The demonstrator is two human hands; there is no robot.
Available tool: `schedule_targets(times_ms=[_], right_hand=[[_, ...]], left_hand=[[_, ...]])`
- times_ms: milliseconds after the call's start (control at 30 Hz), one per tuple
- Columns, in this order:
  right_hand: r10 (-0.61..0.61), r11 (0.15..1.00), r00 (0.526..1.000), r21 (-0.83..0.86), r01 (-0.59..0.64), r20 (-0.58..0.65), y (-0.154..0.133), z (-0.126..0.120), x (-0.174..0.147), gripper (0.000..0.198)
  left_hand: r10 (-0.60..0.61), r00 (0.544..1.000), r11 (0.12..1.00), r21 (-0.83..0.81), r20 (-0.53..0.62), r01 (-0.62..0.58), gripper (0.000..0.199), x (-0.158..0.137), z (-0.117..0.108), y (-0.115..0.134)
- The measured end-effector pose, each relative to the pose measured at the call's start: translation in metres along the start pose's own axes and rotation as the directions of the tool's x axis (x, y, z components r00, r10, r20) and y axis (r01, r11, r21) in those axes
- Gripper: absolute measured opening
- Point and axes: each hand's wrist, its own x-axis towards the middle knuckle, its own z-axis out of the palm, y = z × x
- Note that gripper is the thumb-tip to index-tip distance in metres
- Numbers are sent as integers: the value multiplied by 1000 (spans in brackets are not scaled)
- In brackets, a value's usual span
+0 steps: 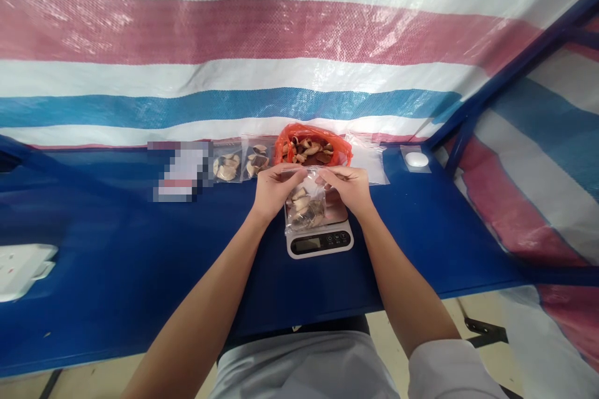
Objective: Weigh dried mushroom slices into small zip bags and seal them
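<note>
Between my two hands hangs a clear zip bag (305,209) with pale, dark-edged dried slices inside. My left hand (279,184) pinches its top edge on the left. My right hand (345,184) pinches the same edge on the right. Below and behind the bag is a white digital scale (320,248) with a dark display and several buttons; I cannot tell whether the bag touches it. Just beyond my hands stands an open orange-red plastic bag (344,148) holding more of the dried slices.
Two filled zip bags (227,166) (256,161) lie left of the orange-red bag, beside a blurred-out item (182,171). Flat clear bags (378,165) lie to its right. A white round object in a bag (416,160) is further right. A white power strip (23,271) sits left on the blue table (116,262).
</note>
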Motion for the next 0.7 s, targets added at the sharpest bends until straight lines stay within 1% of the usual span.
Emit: schedule_targets(times_ms=[133, 333, 467, 600, 700], right_hand=[[-7, 1000, 1000, -23, 7, -2, 0, 3, -1, 23], [-4, 1000, 1000, -15, 5, 19, 3, 4, -2, 27], [-2, 1000, 1000, 3, 2, 14, 1, 3, -1, 31], [-7, 1000, 1000, -3, 7, -26, -6, 0, 0, 31], [3, 1000, 1000, -4, -3, -31, -9, 2, 0, 34]], left_hand=[[-21, 999, 1000, -1, 25, 21, 29, 0, 0, 0], [11, 999, 999, -34, 34, -10, 27, 0, -1, -4], [7, 1000, 999, -33, 30, -6, 29, 0, -2, -1], [48, 999, 997, -64, -5, -49, 24, 0, -3, 2], [59, 998, 994, -94, -24, -61, 24, 0, -2, 3]])
